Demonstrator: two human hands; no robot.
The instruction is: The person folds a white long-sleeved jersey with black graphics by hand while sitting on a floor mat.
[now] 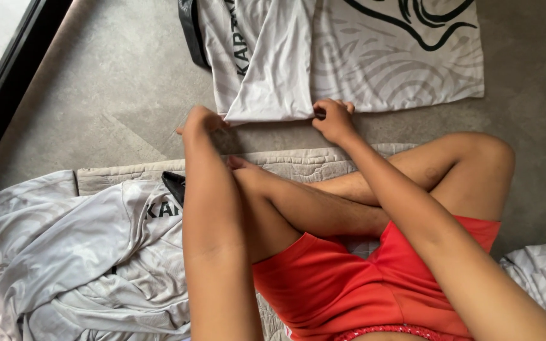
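Head view: crumpled shirts (77,252) on floor (115,82) at left, crossed legs between. Left hand (202,120) and right hand (334,119) both pinch folded white shirt (349,57) edge.

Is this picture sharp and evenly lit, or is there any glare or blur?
Head view: soft, even daylight, no hard glare; faint shadows under the left hand and right hand at the white shirt; mostly sharp, slight wide-angle stretch at the edges.
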